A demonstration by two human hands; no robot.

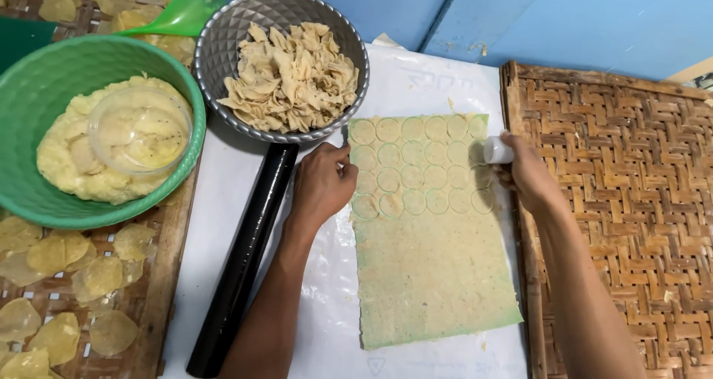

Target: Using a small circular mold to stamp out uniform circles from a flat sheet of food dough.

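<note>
Head view: right hand (529, 172) grips a white cutter (497, 151); metal bowl (223, 44) holds dough scraps (291, 78).

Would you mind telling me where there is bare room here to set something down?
The woven tray right of the right hand is bare. So is the white sheet between the metal bowl and that tray. Left is crowded: green bowl, black roller, rack of discs.

Green bowl (30, 89), black roller (245, 253), woven tray (631, 201).
</note>
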